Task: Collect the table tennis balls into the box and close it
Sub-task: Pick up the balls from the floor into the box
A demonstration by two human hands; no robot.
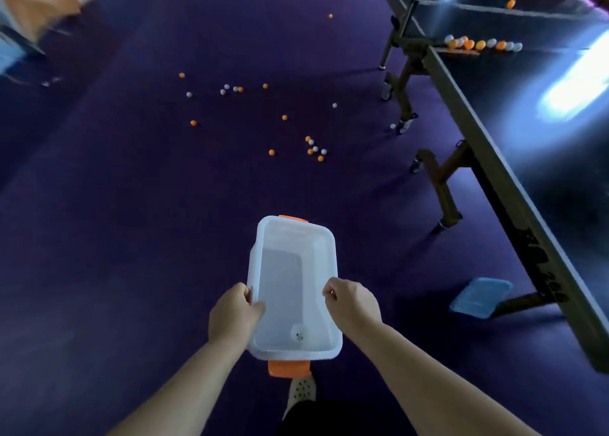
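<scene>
Floor: dark purple carpet lay all around, with lots of open room on the left.
Box: one clear box with no lid was held up near the person.
Hands: the left hand gripped the left rim and the right hand pinched the right rim.
Balls: one white ball lay in the box. About nineteen floor balls lay far off. About ten table balls sat in a row.
Around: one ping-pong table ran along the right side. One blue lid lay by its leg.
</scene>
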